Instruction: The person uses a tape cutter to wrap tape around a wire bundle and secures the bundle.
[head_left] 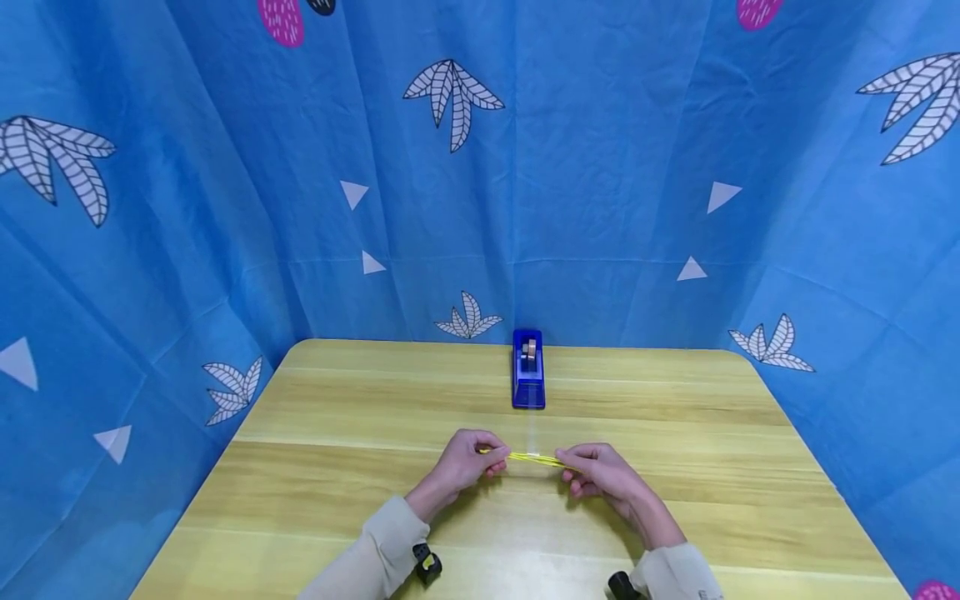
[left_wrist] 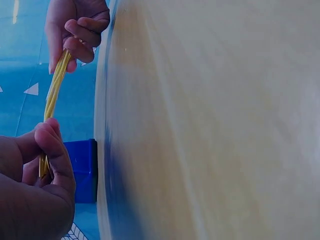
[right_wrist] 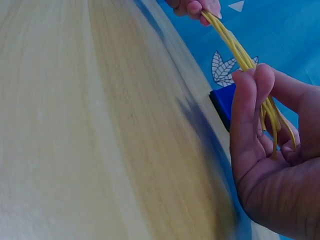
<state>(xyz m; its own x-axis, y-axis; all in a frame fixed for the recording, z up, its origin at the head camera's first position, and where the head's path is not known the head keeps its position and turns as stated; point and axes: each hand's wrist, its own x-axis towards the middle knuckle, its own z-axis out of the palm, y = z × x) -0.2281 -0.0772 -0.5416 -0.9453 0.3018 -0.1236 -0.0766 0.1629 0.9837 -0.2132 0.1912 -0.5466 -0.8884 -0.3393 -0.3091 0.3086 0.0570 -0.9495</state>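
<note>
A thin bundle of yellow cords (head_left: 534, 458) is stretched level between two hands above the table. My left hand (head_left: 467, 461) pinches its left end between thumb and fingers. At the other end, my right hand (head_left: 606, 477) pinches the cords, and several loose cord ends (right_wrist: 274, 125) hang past its fingertips in the right wrist view. From the blue tape dispenser (head_left: 528, 398), a clear strip of tape (head_left: 532, 432) runs toward me to the middle of the bundle. It seems to touch the cords there; how firmly it sticks, I cannot tell.
The dispenser stands at the back edge of a wooden table (head_left: 337, 467), with a roll of tape (head_left: 530, 350) in it. A blue patterned curtain (head_left: 600, 167) hangs behind the table and along both sides. Dark wrist cameras (head_left: 427, 564) sit at the sleeves.
</note>
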